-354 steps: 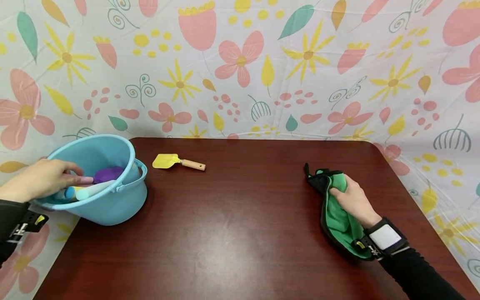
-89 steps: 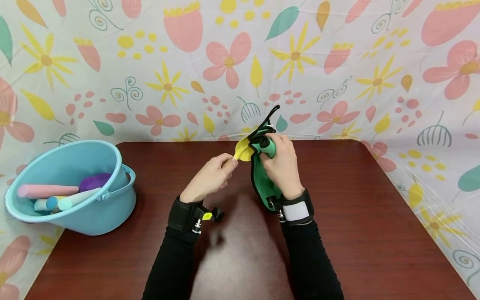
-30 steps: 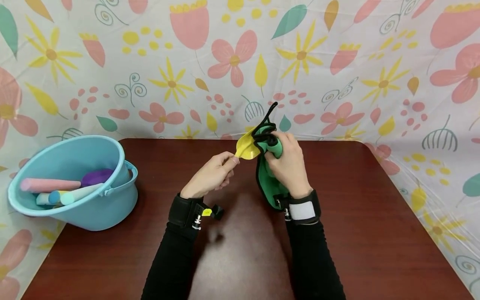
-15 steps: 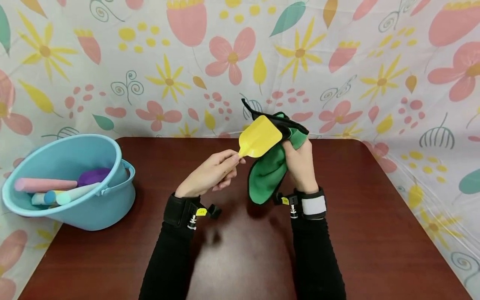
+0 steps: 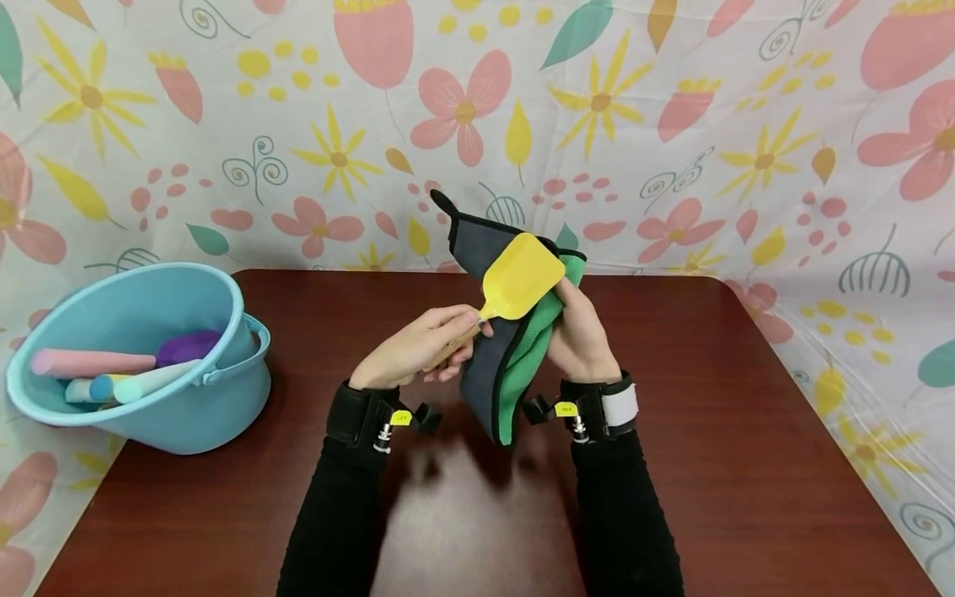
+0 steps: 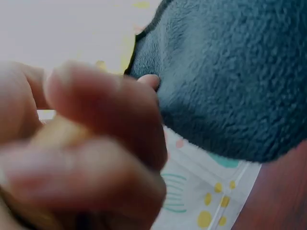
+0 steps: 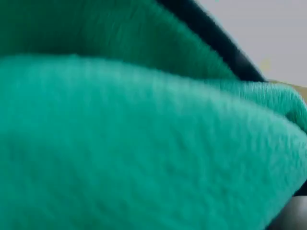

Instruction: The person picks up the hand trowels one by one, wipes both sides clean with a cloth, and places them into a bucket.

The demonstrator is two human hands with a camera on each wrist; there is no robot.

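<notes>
In the head view my left hand (image 5: pixel 421 348) grips the wooden handle of a small yellow toy shovel (image 5: pixel 522 278), its blade tilted up to the right. Behind the blade hangs a two-sided cleaning cloth, with a grey face (image 5: pixel 477 249), a green face and black edging with a loop. My right hand (image 5: pixel 585 336) holds the folded cloth from the right, thumb by the blade's edge; its other fingers are hidden. Close up in the left wrist view, blurred curled fingers surround the handle (image 6: pixel 62 132) beside the grey fleece (image 6: pixel 230 86). Green cloth (image 7: pixel 144 143) fills most of the right wrist view.
A light blue bucket (image 5: pixel 239 390) stands tilted at the table's left edge. Inside lie a pink stick (image 5: pixel 93 363), a purple piece (image 5: pixel 186 347) and several pale chalk-like sticks. The dark wooden table (image 5: pixel 746 464) ends at a flowered cloth backdrop (image 5: pixel 634 166).
Since the first frame the shovel has come off the table into my left hand. In the last second the cloth has unfolded and turned grey side forward, moving left behind the blade, now fully visible.
</notes>
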